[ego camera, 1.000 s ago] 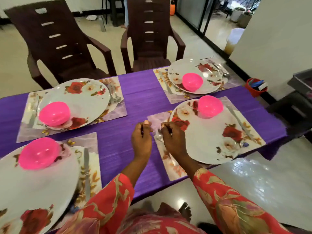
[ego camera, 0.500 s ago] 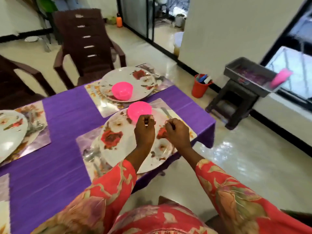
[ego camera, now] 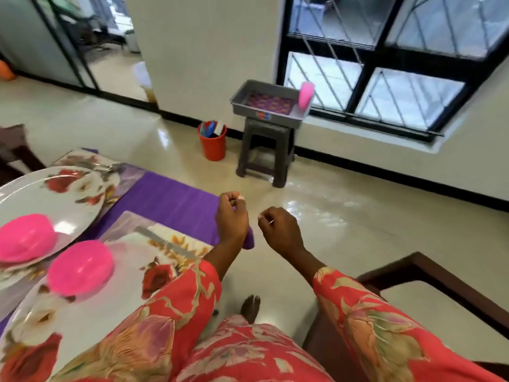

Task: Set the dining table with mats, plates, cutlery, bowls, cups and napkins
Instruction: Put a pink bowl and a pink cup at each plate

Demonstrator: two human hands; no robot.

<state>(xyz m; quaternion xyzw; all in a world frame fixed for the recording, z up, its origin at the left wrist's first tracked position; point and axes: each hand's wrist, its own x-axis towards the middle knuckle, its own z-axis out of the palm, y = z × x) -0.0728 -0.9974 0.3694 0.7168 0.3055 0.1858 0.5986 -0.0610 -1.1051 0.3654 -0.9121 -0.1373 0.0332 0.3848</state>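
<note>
Held both hands up just past the corner of the table [ego camera: 170,199], left hand [ego camera: 231,216] and right hand [ego camera: 279,230] with fingers curled in narrow; could not tell if pinching anything small. Judged the step as fetching cups: faced the grey tray [ego camera: 239,102] on the stool [ego camera: 265,150], well apart from the table. Better to walk close first, then grip the pink cup [ego camera: 306,95] by its side, keeping it upright. Found in the tray only that cup, at the right end, above a patterned liner. Saw the red bucket [ego camera: 213,147] beside the stool, with blue and white items inside, not clear enough to name. Noted the near pink bowl [ego camera: 80,267] on its plate [ego camera: 115,307]; could not see inside.
</note>
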